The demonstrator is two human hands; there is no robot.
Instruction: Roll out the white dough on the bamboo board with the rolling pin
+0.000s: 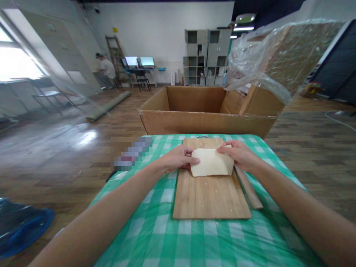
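Observation:
A flat, pale sheet of dough (211, 163), roughly rectangular, is held up over the far half of a wooden cutting board (211, 200). My left hand (182, 158) pinches its left edge, with the thumb on the near face. At the upper right corner my right hand (236, 154) grips it, thumb in front and the other fingers partly hidden behind. A narrow wooden stick, perhaps a rolling pin (249, 187), lies along the board's right side, below my right wrist. The board rests on a green and white checked tablecloth (155, 237).
Beyond the table stands a large open cardboard box (205, 122), with plastic-wrapped panels (294, 55) at its right. A blurred-out object (133, 154) sits at the table's left edge. Blue plastic (22, 230) lies on the floor at left. A person (105, 70) sits far back.

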